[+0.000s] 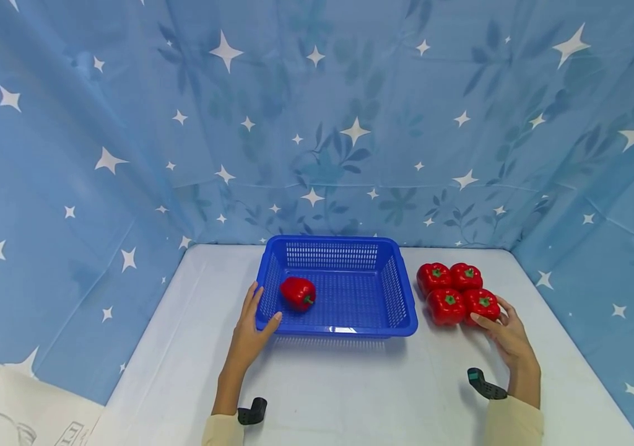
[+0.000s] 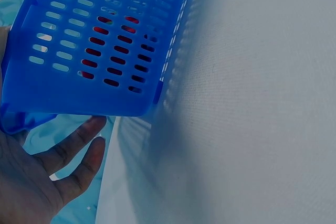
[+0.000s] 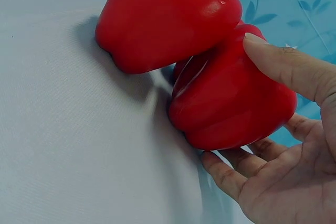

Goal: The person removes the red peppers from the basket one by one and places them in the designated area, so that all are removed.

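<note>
My left hand (image 1: 247, 339) grips the near left corner of a blue plastic basket (image 1: 328, 330), thumb at the near rim and fingers along the left side. Two of its fingertips show close under the basket wall (image 2: 105, 98) in the left wrist view. One red bell pepper (image 1: 298, 293) lies on its side in the basket's left part. With thumb on top and fingers around the side, my right hand (image 1: 509, 334) holds a red bell pepper (image 3: 236, 98). That pepper is the near right one of a cluster, touching its neighbour (image 3: 163, 19).
More red bell peppers (image 1: 446, 307) stand upright, green stems up, right of the basket. Everything rests on a white-covered table (image 1: 328, 396). Blue star-patterned curtains (image 1: 322, 155) enclose the back and sides. Black wrist devices (image 1: 484, 385) sit on both wrists.
</note>
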`<action>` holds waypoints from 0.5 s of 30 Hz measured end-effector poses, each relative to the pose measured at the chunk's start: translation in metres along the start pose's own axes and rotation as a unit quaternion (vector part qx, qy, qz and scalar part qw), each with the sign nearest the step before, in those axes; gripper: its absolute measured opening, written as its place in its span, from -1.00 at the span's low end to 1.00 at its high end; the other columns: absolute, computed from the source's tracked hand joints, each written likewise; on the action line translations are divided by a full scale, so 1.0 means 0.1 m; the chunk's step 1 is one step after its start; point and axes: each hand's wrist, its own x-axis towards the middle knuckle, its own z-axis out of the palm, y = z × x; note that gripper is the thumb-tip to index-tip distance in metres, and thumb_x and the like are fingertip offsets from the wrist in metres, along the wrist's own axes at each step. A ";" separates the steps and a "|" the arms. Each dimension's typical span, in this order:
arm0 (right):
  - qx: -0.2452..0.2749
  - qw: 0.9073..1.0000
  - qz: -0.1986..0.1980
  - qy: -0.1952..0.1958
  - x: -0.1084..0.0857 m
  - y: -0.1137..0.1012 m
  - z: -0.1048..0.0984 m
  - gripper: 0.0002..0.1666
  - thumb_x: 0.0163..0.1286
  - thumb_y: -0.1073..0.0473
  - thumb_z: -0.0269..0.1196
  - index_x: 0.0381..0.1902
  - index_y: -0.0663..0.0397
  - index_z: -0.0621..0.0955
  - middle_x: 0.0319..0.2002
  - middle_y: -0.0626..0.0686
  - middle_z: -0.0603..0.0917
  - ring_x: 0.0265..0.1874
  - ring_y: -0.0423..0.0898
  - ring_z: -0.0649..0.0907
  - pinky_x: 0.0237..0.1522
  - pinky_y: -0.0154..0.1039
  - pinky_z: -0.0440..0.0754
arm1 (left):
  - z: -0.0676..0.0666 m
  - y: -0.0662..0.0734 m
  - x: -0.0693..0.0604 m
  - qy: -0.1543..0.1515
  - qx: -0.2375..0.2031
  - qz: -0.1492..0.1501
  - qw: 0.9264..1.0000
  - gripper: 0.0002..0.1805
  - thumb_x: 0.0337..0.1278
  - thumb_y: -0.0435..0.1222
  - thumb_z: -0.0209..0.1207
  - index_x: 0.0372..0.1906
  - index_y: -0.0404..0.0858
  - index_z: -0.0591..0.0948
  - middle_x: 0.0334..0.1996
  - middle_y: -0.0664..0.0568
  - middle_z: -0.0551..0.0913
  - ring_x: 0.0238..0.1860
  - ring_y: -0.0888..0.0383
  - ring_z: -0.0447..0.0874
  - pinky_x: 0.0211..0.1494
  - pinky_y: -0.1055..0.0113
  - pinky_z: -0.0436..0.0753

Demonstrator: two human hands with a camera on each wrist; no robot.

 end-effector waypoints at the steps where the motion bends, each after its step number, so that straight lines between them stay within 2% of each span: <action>1: -0.001 1.000 0.002 -0.001 0.00 -0.01 0.00 0.19 0.35 0.02 0.30 0.55 -0.43 -0.31 0.59 0.08 -0.32 0.55 0.15 -0.12 0.26 -0.25 0.31 | 0.00 0.00 0.00 0.002 0.000 0.001 1.000 -0.11 0.23 0.14 0.15 0.55 -0.07 0.09 0.59 0.12 -0.10 0.56 -0.13 -0.03 0.39 -0.23 0.24; 6: -0.009 1.000 0.003 0.000 0.00 -0.02 -0.01 0.21 0.35 0.02 0.30 0.55 -0.41 -0.33 0.58 0.12 -0.35 0.55 0.18 -0.14 0.24 -0.22 0.28 | 0.00 0.00 0.01 0.003 0.002 -0.002 1.000 -0.11 0.23 0.13 0.15 0.55 -0.07 0.09 0.59 0.15 -0.10 0.57 -0.12 -0.04 0.41 -0.22 0.23; 15: -0.007 1.000 -0.002 0.009 -0.02 0.02 0.00 0.18 0.36 0.01 0.29 0.56 -0.40 -0.30 0.59 0.13 -0.33 0.54 0.19 -0.11 0.18 -0.33 0.38 | -0.01 0.00 0.01 -0.001 0.001 0.000 1.000 -0.10 0.23 0.13 0.16 0.55 -0.09 0.09 0.59 0.10 -0.10 0.57 -0.12 -0.05 0.41 -0.23 0.22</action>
